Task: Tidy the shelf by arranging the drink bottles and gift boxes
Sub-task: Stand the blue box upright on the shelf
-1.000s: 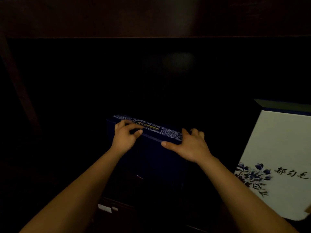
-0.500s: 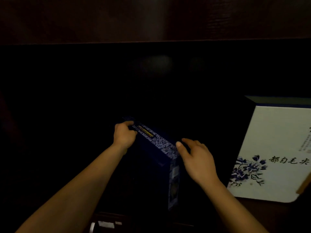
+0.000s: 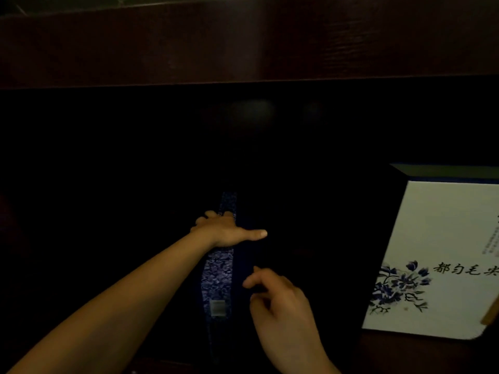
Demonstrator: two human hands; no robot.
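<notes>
Dark shelf bay — a blue patterned gift box stands on edge at six o'clock, left hand gripping its top, right hand loose, empty, beside it. It could topple toward the white tea box at three o'clock.

There is only one view, from a camera on the person's head. It looks forward and down into a dark shelf compartment at close range, and both forearms enter from the bottom of the frame.
</notes>
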